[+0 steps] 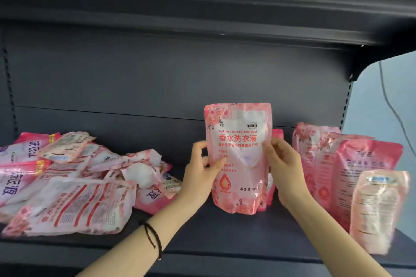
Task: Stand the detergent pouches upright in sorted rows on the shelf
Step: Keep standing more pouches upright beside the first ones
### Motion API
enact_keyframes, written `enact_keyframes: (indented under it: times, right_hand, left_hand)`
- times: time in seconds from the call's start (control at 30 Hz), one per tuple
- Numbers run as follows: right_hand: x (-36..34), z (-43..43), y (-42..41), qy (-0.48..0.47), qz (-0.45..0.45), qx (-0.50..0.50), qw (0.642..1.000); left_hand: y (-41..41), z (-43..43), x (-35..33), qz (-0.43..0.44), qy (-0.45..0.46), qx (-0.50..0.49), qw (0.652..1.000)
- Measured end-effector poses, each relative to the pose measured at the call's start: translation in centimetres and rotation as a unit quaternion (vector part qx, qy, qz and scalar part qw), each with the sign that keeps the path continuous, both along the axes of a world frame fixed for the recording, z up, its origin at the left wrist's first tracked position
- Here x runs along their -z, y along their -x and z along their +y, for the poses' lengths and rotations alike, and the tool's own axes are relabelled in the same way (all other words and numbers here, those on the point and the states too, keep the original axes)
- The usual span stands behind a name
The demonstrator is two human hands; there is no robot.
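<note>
on the shelf (213, 231), a heap of detergent pouches (74, 177) lies flat and overlapping at the left end, well apart from the centre pouch (238, 157), which stands upright with its base on the shelf, the left hand (202, 177) on its left edge and the right hand (283, 164) on its right edge. directly behind it stands a second pouch (278, 134), mostly hidden, near the back panel (157, 78). at the right end a row of upright pouches (351, 164) runs from back to front, with the front pouch (378, 211) nearest the shelf edge.

Both hands pinch an upright pink floral plastic detergent pouch (238, 159) mid-shelf: left hand (203, 171), right hand (282, 164). Loose pink pouches (67, 182) heap toward the dark metal shelf's (213, 238) left edge.
</note>
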State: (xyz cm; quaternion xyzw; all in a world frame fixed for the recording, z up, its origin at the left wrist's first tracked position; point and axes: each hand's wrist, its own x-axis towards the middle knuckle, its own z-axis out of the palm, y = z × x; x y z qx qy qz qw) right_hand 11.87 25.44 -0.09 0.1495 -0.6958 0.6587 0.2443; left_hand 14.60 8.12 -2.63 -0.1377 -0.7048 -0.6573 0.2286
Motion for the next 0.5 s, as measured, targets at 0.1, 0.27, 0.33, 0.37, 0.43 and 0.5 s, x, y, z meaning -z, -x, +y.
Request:
enact_keyframes:
  times: [0.1,0.27,0.33,0.37,0.43,0.5]
  right_hand:
    - [1.2,2.2,-0.1,0.010,-0.019,0.020,1.000]
    - [4.1,4.8,0.2,-0.005,-0.064,0.037,0.997]
    - [5.1,5.4,0.1,-0.010,-0.072,0.019,0.997]
    - [5.4,5.7,-0.1,-0.018,-0.078,0.001,0.997]
    - [6.0,5.9,-0.5,-0.051,-0.094,-0.031,0.994]
    - [6.4,6.1,-0.6,-0.076,-0.097,-0.033,0.992]
  left_hand:
    - [0.3,2.5,1.1,-0.015,0.026,-0.006,1.000]
    - [0.8,5.0,3.9,-0.037,0.067,-0.018,0.997]
    - [0.8,5.6,4.3,-0.036,0.070,-0.020,0.997]
    - [0.7,5.7,4.5,-0.034,0.069,-0.016,0.997]
    - [0.5,5.6,4.8,-0.035,0.070,0.004,0.997]
    - [0.5,5.4,5.1,-0.040,0.083,0.012,0.996]
